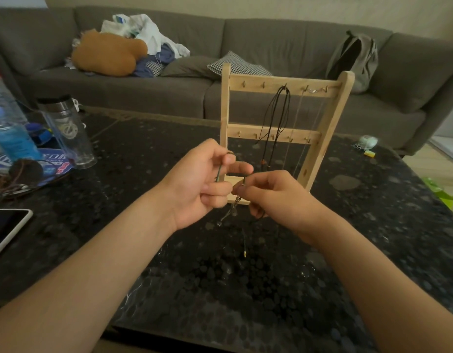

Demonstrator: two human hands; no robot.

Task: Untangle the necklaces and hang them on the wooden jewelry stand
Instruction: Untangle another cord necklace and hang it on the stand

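Before stand (245,84) | left hand (195,184), right hand (279,197) pinch green necklace (220,171); dangling vertically

One wide-angle view looks from head height, forward and down across the black speckled stone counter (373,200). The counter's near edge lies close below. The pale wooden ladder-shaped jewelry stand (251,84) sits mid-frame, and the long grey fabric sofa (284,47) lies farthest.

Left hand (197,183) and right hand (277,196) pinching green cord necklace (219,172), wooden jewelry stand (225,103) behind, black cords (279,115) on it
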